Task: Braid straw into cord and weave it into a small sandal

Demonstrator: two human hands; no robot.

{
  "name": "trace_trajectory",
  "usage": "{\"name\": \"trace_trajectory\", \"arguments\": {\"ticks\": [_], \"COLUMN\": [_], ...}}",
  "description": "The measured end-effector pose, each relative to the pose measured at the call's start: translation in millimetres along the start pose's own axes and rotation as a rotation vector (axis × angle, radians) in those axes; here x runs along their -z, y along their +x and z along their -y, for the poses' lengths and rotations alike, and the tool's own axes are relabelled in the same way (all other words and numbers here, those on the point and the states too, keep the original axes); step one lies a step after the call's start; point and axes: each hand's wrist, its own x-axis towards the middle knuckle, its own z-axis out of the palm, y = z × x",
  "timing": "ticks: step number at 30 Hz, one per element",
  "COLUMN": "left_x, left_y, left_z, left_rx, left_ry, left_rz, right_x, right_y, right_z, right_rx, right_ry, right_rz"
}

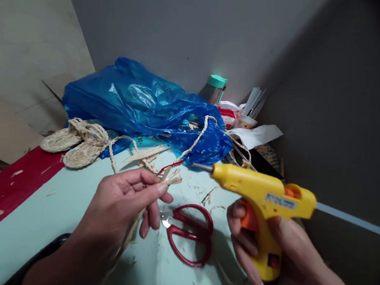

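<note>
Between thumb and fingers, my left hand [125, 206] pinches the frayed end of a straw braid [172, 177]; the braid's length trails down behind the wrist. My right hand [286, 254] is wrapped round the handle of a yellow glue gun [253, 183], fingers at its orange trigger. Its metal nozzle points left, a short way from the straw end and apart from it. A clear glue stick [360, 223] juts from the gun's back. Red-handled scissors [193, 235] lie on the table between my hands, their blades partly hidden by my left fingers.
Braided straw slippers [80, 143] rest at the left, partly over a red strip [20, 184]. A blue plastic bag [133, 98] fills the back. Behind it stand a bottle with a green lid [217, 81] and a cup of white sticks [246, 120]. Straw scraps litter the pale table [59, 211].
</note>
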Motion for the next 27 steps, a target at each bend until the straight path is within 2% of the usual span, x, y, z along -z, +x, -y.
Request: {"name": "trace_trajectory", "arguments": {"ticks": [3,7,10,12,15,18,23,27], "left_x": [3.2,5.0,8.9,12.6,15.8,12.7,-2.2,-17.5], "left_y": [6,11,14,17,25,40,79,111], "left_z": [5,8,6,0,-18,-45,-87,-104], "left_rx": [-0.050,-0.098,-0.106,-0.116,-0.103,-0.108,-0.224,-0.276], "left_ry": [-0.021,-0.035,-0.057,-0.059,-0.040,0.001,0.036,0.120], "left_rz": [0.070,0.053,0.051,0.079,0.169,0.269,0.252,0.253], "right_x": [-5,5,22,34,46,47,41,38], "right_y": [12,19,14,7,3,9,37,51], "right_z": [6,4,-1,-7,-18,-27,-36,-38], "right_rx": [0.099,0.178,0.125,0.066,0.015,0.011,0.015,0.023], "right_ry": [0.091,0.185,0.252,0.277,0.247,0.208,0.149,0.018], "right_rz": [0.005,-0.105,-0.235,-0.274,-0.212,-0.160,-0.113,-0.067]}}
